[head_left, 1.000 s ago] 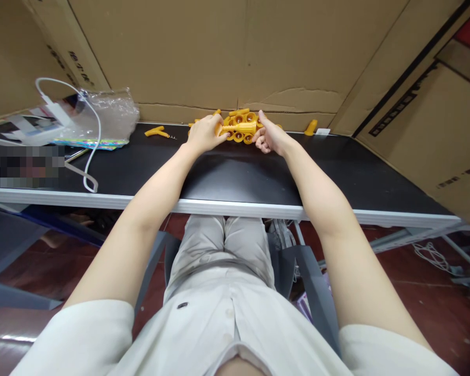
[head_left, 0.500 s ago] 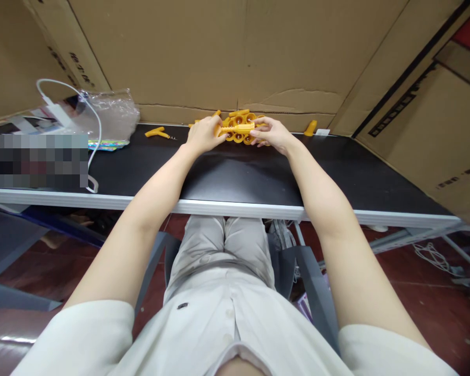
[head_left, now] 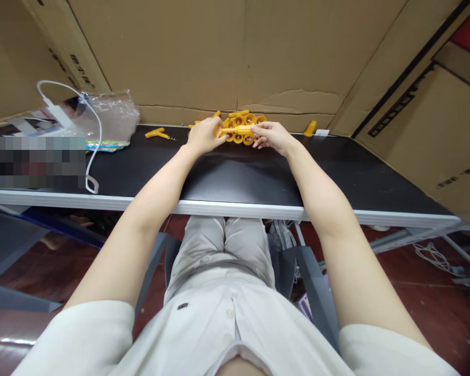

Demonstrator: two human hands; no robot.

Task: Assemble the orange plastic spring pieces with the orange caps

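A yellow plastic corkscrew (head_left: 243,130) with a ribbed barrel lies level between my hands, above the far part of the black table. My left hand (head_left: 204,133) is closed round its left end, and the fingers hide most of that part. At the right end of the barrel, my right hand (head_left: 273,138) pinches with thumb and fingertips, its lower fingers curled loosely. Directly behind and below are several round yellow cups (head_left: 238,139) with metal spirals inside them. Some yellow handle pieces (head_left: 239,113) lie among and behind the cups, partly covered by my left hand.
A Y-shaped yellow corkscrew handle (head_left: 155,133) with a bare metal spiral lies to the left. One yellow cup (head_left: 310,128) stands at the right beside a white tag (head_left: 321,132). Clear plastic bags (head_left: 115,117) and a white cable (head_left: 101,130) occupy the left. Cardboard (head_left: 180,57) walls the back.
The fingers of my right hand have shifted their grip on the barrel's end, uncovering more of the cups behind. My left hand stays where it was.
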